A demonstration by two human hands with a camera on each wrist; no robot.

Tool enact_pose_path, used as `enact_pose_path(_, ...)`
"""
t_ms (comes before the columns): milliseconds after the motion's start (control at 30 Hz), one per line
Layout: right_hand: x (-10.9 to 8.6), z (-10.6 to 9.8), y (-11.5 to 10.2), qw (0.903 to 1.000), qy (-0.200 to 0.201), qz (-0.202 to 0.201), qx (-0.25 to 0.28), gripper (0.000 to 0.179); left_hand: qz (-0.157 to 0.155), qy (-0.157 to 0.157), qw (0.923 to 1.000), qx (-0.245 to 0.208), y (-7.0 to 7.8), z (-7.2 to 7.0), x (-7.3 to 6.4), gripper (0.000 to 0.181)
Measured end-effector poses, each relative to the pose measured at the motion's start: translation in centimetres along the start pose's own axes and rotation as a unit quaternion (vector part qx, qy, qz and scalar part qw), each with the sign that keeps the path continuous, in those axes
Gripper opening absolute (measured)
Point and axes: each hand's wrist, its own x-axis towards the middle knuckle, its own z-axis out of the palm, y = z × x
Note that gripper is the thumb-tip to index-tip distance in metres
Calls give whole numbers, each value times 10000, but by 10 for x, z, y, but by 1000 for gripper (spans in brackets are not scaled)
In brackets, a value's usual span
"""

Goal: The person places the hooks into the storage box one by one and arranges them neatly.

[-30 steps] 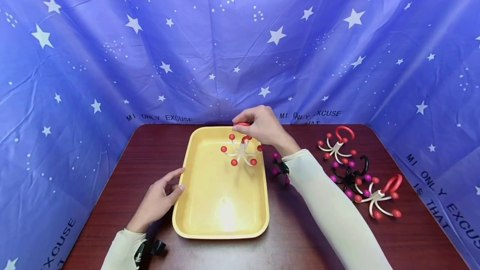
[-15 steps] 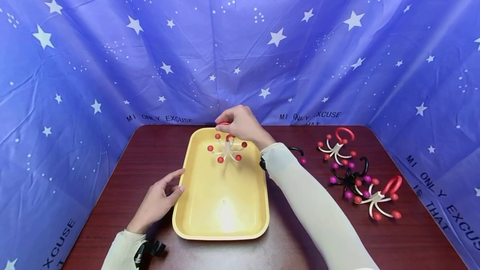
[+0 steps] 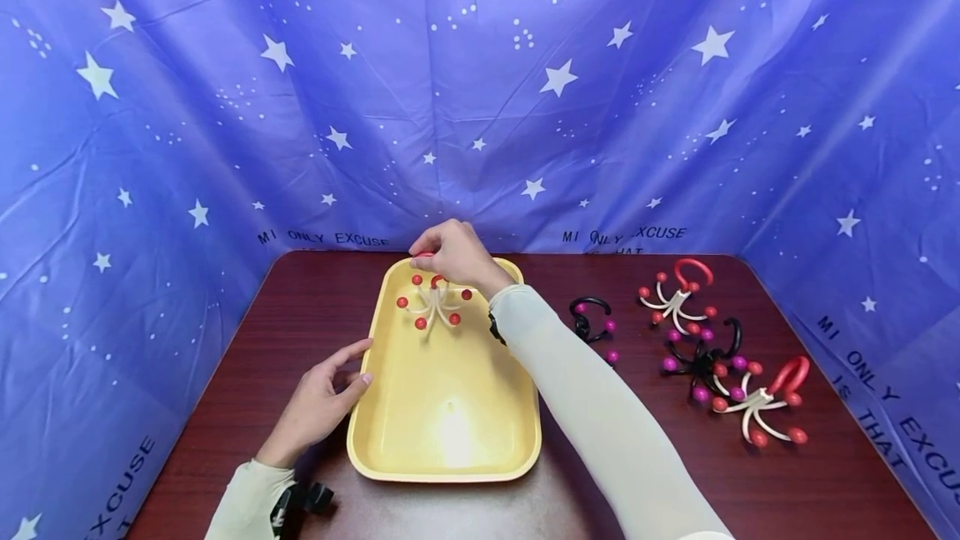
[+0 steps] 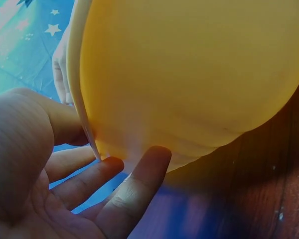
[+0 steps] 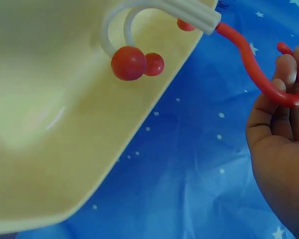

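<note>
My right hand [image 3: 454, 250] pinches the red hooked handle [image 5: 284, 97] of a white claw-shaped massager [image 3: 436, 302]. Its curved arms end in red balls and hang down over the far left part of a yellow tray [image 3: 450, 475]. Whether the balls touch the tray floor, I cannot tell. The right wrist view shows the white stem and some of its red balls [image 5: 129, 63] beside the tray wall. At the tray's left side, my left hand [image 3: 318, 398] touches the rim with thumb and forefinger; the left wrist view has its fingers [image 4: 139, 191] loosely extended by the outer wall.
On the dark red table [image 3: 262, 332], right of the tray, lie a white massager with a red handle [image 3: 677, 302], a black one with magenta balls [image 3: 703, 362] and another white one [image 3: 759, 400]. A second black massager [image 3: 590, 319] is partly behind my right sleeve. A starry blue cloth [image 3: 480, 90] surrounds the table.
My right hand has carried the white massager leftward over the tray, from its far right part to its far left. More of the nearer black massager shows. The left hand stays at the rim.
</note>
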Motion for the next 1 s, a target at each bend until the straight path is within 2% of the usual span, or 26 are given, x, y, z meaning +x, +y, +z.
enact_pose_path(267, 6, 15, 5, 9998, -69, 200, 59, 19, 46, -16, 10000, -62, 0, 1, 1, 51)
enact_pose_path(567, 9, 23, 7, 9996, -60, 267, 3, 16, -93, -43, 9998, -158, 2, 1, 0, 51)
enact_pose_path(867, 9, 24, 10, 9991, -136, 403, 79, 23, -143, -46, 9997, -189, 1, 1, 0, 50)
enact_pose_path(1000, 9, 21, 9, 9992, -111, 357, 124, 19, -178, -56, 9996, -191, 1, 1, 0, 51)
